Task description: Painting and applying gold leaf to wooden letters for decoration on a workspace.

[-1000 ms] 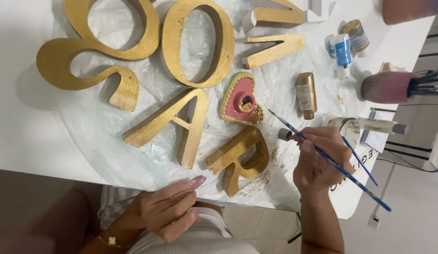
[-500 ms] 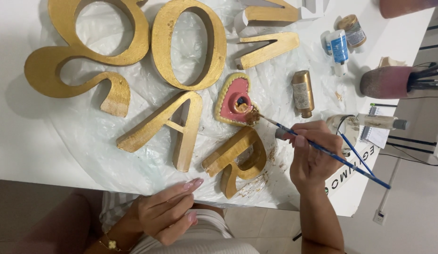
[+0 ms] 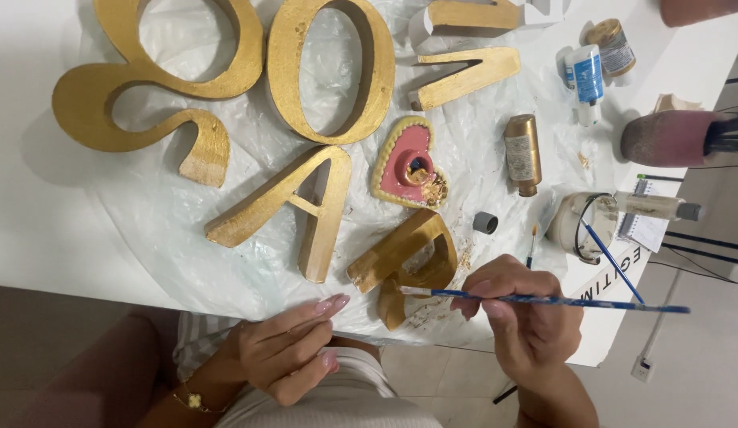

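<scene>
My right hand [image 3: 521, 317] pinches a thin blue paintbrush [image 3: 575, 301] that lies almost level, its bristle tip touching the lower edge of a gold letter R [image 3: 408, 261]. My left hand [image 3: 285, 349] rests at the table's near edge with fingers loosely curled and nothing in it. Above the R lies a pink heart-shaped dish with a gold rim [image 3: 408, 162] holding a little gold paint. Beside the R stands a gold letter A [image 3: 293, 210]. A gold letter O [image 3: 329, 67] and a gold letter S [image 3: 159, 87] lie further back.
A crumpled clear plastic sheet [image 3: 242, 261] covers the white table [image 3: 36, 230]. A gold paint bottle [image 3: 522, 150] lies on its side, its grey cap [image 3: 485, 223] loose nearby. A blue-and-white tube [image 3: 584, 75], a small jar [image 3: 612, 43], a pink brush pot [image 3: 670, 139] and a notebook [image 3: 646, 226] sit at right.
My right hand has drawn the brush back from the pink heart dish toward me and turned it level, so its tip now meets the letter R. The left hand barely moved.
</scene>
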